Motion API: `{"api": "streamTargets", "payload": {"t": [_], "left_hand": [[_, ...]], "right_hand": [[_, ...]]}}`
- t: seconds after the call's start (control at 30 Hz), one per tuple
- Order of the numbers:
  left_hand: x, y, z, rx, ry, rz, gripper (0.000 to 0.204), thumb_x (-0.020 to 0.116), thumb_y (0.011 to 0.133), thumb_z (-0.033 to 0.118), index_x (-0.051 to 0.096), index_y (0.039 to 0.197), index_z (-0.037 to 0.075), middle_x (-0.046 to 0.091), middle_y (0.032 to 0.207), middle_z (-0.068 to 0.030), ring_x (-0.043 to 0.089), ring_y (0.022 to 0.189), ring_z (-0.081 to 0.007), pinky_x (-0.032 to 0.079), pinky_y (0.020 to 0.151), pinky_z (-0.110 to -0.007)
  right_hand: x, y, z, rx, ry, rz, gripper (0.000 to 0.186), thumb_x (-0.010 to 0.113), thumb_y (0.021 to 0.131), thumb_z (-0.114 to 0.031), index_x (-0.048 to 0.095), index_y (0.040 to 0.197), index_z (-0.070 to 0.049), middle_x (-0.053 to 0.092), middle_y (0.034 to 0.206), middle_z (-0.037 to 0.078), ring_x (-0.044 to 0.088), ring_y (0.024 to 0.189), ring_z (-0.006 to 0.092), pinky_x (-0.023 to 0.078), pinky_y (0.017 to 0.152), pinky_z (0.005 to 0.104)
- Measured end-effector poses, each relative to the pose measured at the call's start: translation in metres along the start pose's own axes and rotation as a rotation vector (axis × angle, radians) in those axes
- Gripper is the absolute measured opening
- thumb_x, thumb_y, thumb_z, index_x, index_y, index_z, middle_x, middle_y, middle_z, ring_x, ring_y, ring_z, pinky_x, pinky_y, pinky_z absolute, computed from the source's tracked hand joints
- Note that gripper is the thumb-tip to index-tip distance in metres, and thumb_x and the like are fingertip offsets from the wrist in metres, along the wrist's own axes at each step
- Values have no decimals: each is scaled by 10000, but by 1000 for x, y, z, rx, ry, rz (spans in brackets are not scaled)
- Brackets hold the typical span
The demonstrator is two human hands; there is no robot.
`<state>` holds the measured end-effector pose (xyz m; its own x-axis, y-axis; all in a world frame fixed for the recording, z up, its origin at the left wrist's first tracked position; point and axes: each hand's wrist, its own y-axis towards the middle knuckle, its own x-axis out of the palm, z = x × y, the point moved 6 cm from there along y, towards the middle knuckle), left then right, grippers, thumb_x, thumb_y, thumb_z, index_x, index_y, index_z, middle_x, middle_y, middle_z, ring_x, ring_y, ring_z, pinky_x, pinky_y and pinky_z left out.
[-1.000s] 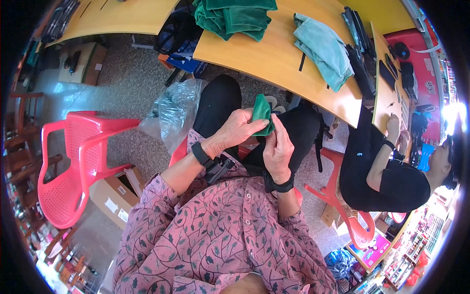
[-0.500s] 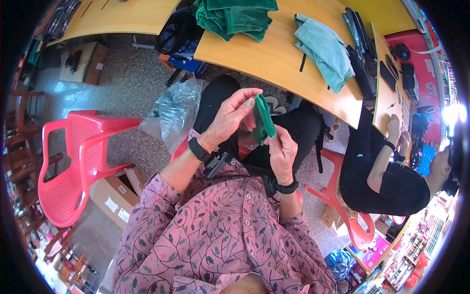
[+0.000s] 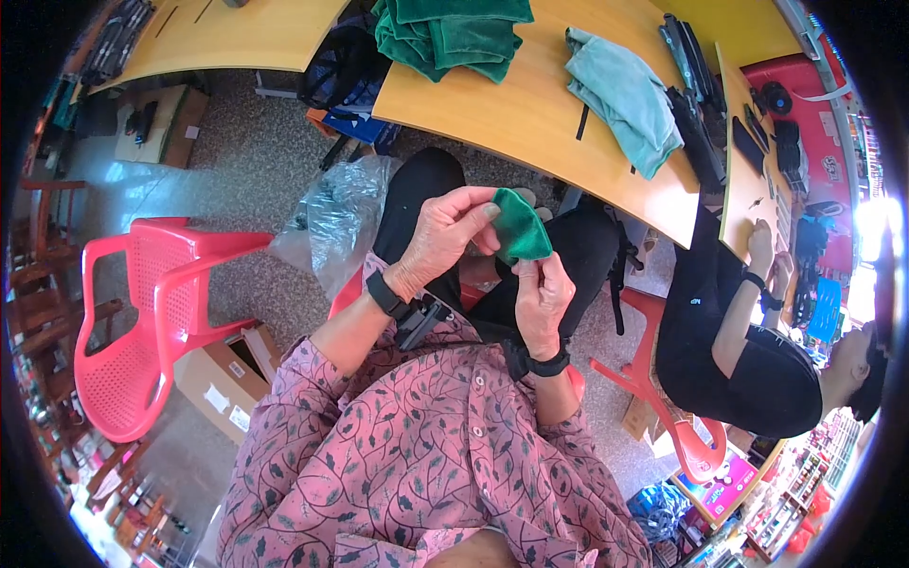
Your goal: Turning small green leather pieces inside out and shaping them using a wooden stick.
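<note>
A small piece of green velvety fabric (image 3: 522, 227) is stretched between my two hands above my lap. My left hand (image 3: 450, 229) pinches its upper left edge between thumb and fingers. Lower down, my right hand (image 3: 543, 293) grips the bottom corner, thumb against forefinger. The cloth's broad face shows, its right edge curved. On the yellow table beyond lies a stack of dark green velvet pieces (image 3: 454, 38), and to its right rests a crumpled pale green cloth (image 3: 623, 102).
A yellow table (image 3: 530, 123) stands ahead, its near edge just past my knees. A clear plastic bag (image 3: 343, 213) lies left of my leg. Further left are a pink plastic chair (image 3: 161, 312) and a cardboard box (image 3: 222, 383). Another person in black (image 3: 757, 369) sits at the right.
The green fabric has turned from a narrow, folded edge-on strip to a broader, spread face. Both hands still hold it, the right slightly lower.
</note>
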<state>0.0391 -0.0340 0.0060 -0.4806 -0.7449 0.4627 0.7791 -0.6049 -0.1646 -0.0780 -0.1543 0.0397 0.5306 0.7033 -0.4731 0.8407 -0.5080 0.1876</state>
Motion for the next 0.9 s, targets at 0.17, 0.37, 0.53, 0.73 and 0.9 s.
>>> {"api": "streamTargets", "payload": {"t": [0.17,0.37,0.53,0.73,0.9], "left_hand": [[0,-1,1,-36,55,-46,199,584,977,126,622,1119,-9,641,722,-31,616,603,-97,528,556,-239],[-1,-1,2,-23,-98,-5,180,571,981,108,624,1117,2,660,818,-44,622,627,-97,531,557,-238],[-1,0,6,38,2,-28,220,558,986,98,618,1179,9,668,868,-40,622,662,-82,535,591,-231],[3,-2,6,34,51,-65,252,573,977,86,609,1214,9,663,871,-24,618,671,-67,531,607,-221],[10,-4,8,25,18,-59,250,578,975,91,610,1210,11,656,837,-15,617,659,-65,529,600,-217]], "right_hand": [[-1,0,-3,-30,-15,37,105,587,856,61,621,941,8,606,725,93,618,635,179,480,584,287],[-2,1,-9,-48,36,-23,123,602,864,59,634,971,7,614,751,98,619,643,181,481,599,281],[-3,1,-10,-66,-9,-22,142,602,864,64,639,988,5,618,765,101,622,656,180,489,615,277],[-4,-1,-9,-52,8,38,142,610,857,67,632,981,2,617,759,91,621,660,175,487,615,273],[-5,2,-9,-66,12,61,121,611,853,69,622,953,1,605,742,79,606,642,161,474,592,266]]}}
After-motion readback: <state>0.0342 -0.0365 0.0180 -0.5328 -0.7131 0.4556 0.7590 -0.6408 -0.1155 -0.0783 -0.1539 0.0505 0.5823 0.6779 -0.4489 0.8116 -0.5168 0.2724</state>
